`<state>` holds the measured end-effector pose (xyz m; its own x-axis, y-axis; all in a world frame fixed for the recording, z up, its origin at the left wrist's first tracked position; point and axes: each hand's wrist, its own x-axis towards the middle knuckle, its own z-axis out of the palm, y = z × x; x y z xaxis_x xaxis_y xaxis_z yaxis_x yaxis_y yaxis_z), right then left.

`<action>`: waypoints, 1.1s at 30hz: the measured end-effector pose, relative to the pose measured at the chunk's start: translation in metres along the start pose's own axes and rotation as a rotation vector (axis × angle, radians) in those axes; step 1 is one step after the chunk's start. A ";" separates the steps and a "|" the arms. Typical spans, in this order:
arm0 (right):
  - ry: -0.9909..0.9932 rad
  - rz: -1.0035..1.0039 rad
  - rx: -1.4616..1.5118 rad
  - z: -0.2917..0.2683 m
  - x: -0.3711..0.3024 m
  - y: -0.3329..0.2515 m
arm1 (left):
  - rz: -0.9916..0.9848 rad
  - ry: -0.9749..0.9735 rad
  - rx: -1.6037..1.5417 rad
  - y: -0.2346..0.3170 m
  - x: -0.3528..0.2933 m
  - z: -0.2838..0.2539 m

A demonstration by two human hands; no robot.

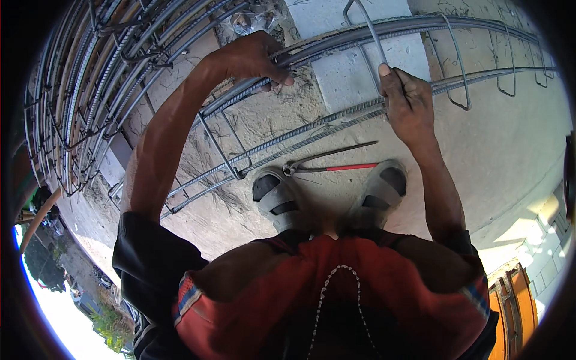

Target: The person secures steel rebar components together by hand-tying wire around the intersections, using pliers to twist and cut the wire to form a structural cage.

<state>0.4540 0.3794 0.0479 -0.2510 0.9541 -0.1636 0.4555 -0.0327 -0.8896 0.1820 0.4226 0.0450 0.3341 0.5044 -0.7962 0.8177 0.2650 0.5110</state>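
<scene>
R hand [409, 103] is clenched on one leg of a bent-steel stirrup [369, 27], thumb up along the rod; L hand [252, 57] is curled over the upper bars [327, 49], tho from where I'm standing I can't tell how hard it's squeezing. Stirrup crosses the upper bars near the pale slab [342, 81], w/ the lower bars [273, 144] running just by the R hand. Stirrup's prob. light, stiff, won't break; best hold = mid-leg, away from the bends. Long bars look heavy, a bit whippy end to end; ribs s/b good vs. slipping, rough on bare skin. Pincers [289, 169] w/ red handle lie btwn the sandals [384, 187], untouched.
</scene>
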 end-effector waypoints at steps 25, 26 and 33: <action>-0.558 -0.503 -0.619 0.066 -0.116 0.084 | -0.297 0.942 -0.299 -0.086 -0.157 0.258; -0.593 -0.507 -0.633 0.067 -0.118 0.082 | -0.382 1.044 -0.326 -0.090 -0.163 0.269; -0.628 -0.307 -0.465 0.037 -0.084 0.053 | -0.724 1.406 -0.330 -0.157 -0.133 0.308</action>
<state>0.4675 0.2866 -0.0013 -0.7874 0.5532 -0.2719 0.5604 0.4587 -0.6896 0.1543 0.0607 -0.0292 -0.8808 0.4680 -0.0724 0.4118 0.8324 0.3709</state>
